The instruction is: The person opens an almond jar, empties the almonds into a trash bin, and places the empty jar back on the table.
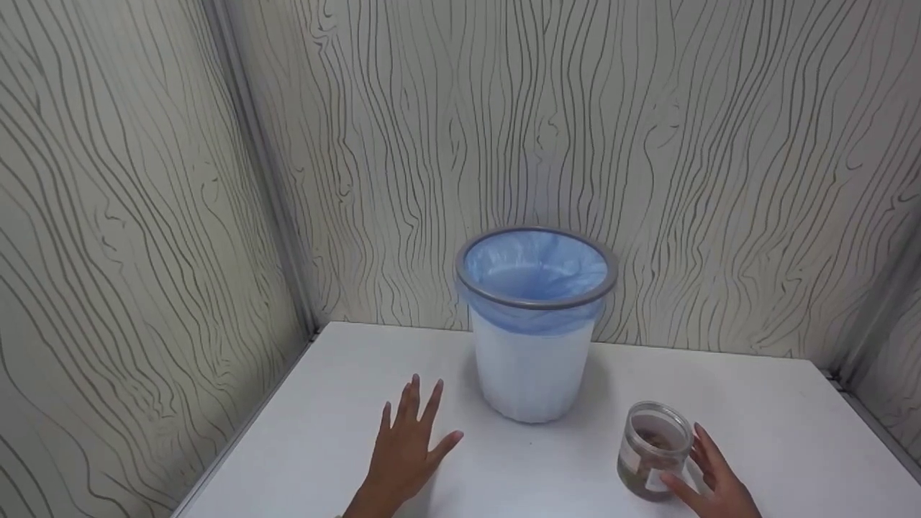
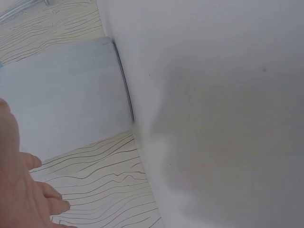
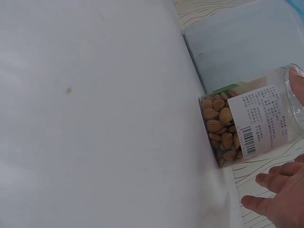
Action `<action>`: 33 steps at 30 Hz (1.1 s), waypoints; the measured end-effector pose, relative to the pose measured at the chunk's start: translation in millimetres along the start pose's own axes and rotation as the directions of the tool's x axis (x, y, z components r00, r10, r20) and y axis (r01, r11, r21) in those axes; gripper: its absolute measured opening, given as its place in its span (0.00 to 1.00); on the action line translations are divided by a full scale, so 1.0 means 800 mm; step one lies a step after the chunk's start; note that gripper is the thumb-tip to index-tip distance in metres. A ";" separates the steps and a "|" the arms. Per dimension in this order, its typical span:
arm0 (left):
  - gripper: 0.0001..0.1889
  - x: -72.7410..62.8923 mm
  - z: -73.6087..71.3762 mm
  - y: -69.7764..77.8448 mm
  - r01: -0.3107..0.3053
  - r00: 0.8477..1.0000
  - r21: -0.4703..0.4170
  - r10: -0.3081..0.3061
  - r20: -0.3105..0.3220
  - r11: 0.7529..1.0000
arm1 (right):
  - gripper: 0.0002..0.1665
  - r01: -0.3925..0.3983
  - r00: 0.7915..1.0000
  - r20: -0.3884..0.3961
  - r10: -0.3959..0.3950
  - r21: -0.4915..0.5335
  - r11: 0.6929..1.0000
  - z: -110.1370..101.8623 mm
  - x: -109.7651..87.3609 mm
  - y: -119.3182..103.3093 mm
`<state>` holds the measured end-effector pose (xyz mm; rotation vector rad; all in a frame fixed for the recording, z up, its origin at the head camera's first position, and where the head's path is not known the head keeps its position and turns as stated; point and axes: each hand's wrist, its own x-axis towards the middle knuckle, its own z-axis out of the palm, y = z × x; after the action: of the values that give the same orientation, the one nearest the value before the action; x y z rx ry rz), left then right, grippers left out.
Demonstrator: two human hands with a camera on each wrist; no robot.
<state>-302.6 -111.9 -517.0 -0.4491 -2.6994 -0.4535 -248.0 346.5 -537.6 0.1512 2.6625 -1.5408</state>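
A clear jar (image 1: 653, 453) stands upright on the white table, toward the right. Almonds (image 3: 223, 124) fill its lower part, and a white printed label (image 3: 259, 121) with a barcode covers one side. My right hand (image 1: 719, 478) is beside the jar, thumb in front of it and fingers spread along its right side, not curled round it. In the right wrist view the thumb (image 3: 297, 84) overlaps the jar near its rim. Over the table's left part, my left hand (image 1: 404, 453) is spread with straight fingers and holds nothing.
A white trash bin (image 1: 532, 374) with a grey rim ring and a blue liner bag (image 1: 536, 273) stands near the back wall, between and beyond the hands. Wood-grain patterned panels (image 1: 403, 144) enclose the white table (image 1: 345, 374) at the back and sides.
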 end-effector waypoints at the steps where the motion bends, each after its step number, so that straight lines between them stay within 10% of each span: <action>1: 0.44 -0.001 0.000 0.001 -0.002 1.000 -0.001 0.002 0.002 1.000 | 0.64 -0.002 1.000 0.001 0.002 0.003 1.000 0.001 0.000 0.000; 33: 0.44 -0.007 0.005 0.020 -0.025 0.999 -0.038 0.026 0.029 0.999 | 0.73 -0.020 0.998 -0.054 0.022 0.038 0.999 0.026 0.004 -0.014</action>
<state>-293.3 -97.0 -518.7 -0.5035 -2.7142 -0.4949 -252.6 323.3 -539.0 0.2254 2.6642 -1.6035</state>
